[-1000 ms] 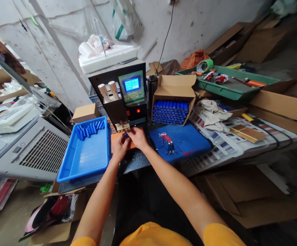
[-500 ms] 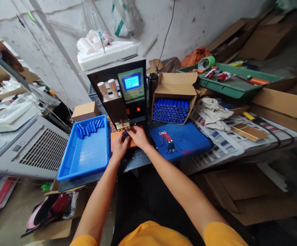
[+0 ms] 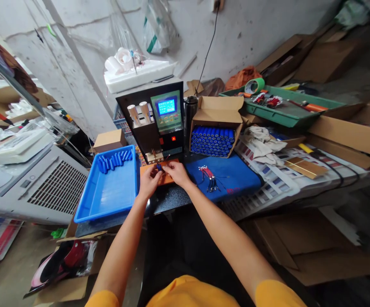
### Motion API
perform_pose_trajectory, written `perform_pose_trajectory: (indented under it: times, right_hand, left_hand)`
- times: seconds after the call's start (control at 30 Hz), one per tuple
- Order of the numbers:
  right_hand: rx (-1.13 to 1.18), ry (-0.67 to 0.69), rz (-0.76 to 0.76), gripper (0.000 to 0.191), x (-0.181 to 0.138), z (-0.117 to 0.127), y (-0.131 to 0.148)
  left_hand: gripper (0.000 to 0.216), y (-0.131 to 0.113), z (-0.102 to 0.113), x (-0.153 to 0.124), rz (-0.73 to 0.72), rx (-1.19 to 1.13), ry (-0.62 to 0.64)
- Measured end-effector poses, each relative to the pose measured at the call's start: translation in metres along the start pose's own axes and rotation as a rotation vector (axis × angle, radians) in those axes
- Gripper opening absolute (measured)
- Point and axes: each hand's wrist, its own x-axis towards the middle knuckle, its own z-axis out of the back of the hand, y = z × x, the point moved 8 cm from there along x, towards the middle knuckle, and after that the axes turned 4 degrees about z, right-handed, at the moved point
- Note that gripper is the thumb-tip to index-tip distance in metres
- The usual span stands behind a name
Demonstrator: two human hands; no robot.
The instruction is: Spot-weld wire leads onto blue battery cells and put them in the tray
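My left hand (image 3: 148, 182) and my right hand (image 3: 176, 173) meet over an orange pad (image 3: 166, 178) in front of a black spot-welding machine (image 3: 159, 121). Both pinch a small blue battery cell (image 3: 159, 167), just below the machine's welding tips (image 3: 155, 156). A blue tray (image 3: 110, 187) to the left holds several blue cells along its far edge. A cardboard box (image 3: 215, 128) full of blue cells stands to the right of the machine. Red and black wire leads (image 3: 209, 177) lie on a blue cloth (image 3: 232, 177).
A green tray (image 3: 287, 108) with tools and tape rolls sits at the back right. White cloth (image 3: 263, 143), colour-swatch sheets (image 3: 287, 170) and cardboard boxes (image 3: 351, 132) fill the right. A grey vented unit (image 3: 41, 187) stands at the left. A black flask (image 3: 189, 113) is beside the machine.
Both hands drew back slightly from the welding tips with the cell held between them. The view shifted a little.
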Motion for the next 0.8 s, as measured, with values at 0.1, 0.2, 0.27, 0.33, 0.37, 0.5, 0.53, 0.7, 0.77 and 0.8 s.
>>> perform_pose_trajectory:
  times: [0.1,0.2,0.27,0.33,0.37,0.5,0.53,0.7,0.77,0.8]
  right_hand:
    - [0.082,0.023,-0.028,0.033,-0.001,-0.001,0.001]
    - [0.127,0.031,-0.051,0.035,-0.002,-0.002,0.001]
    - [0.14,0.024,-0.059,0.035,-0.001,-0.002,0.0]
    - [0.143,0.02,-0.063,0.035,0.0,-0.002,-0.002]
    - [0.144,0.021,-0.063,0.035,0.0,-0.001,-0.003]
    - [0.159,0.038,-0.064,0.033,-0.001,0.0,-0.006]
    - [0.157,0.052,-0.06,0.032,-0.002,-0.001,-0.005]
    - [0.088,0.156,-0.005,0.021,-0.007,-0.01,-0.002]
    - [0.067,0.169,0.01,0.018,-0.009,-0.011,-0.002]
    - [0.066,0.167,0.017,0.017,-0.009,-0.011,-0.001]
  left_hand:
    - [0.03,0.005,0.019,-0.005,0.024,-0.072,-0.065]
    - [0.028,0.008,0.028,-0.015,0.023,0.015,-0.04]
    - [0.024,0.004,0.026,-0.021,-0.032,0.099,0.003]
    - [0.019,-0.003,0.022,-0.025,-0.094,0.176,0.033]
    - [0.018,-0.006,0.019,-0.026,-0.114,0.209,0.044]
    - [0.019,-0.009,0.01,-0.024,-0.135,0.261,0.083]
    - [0.02,-0.008,0.008,-0.023,-0.129,0.245,0.094]
    - [0.017,-0.006,0.007,-0.02,-0.143,0.192,0.061]
    - [0.014,-0.008,0.006,-0.019,-0.17,0.222,0.024]
    - [0.013,-0.008,0.005,-0.019,-0.177,0.227,0.014]
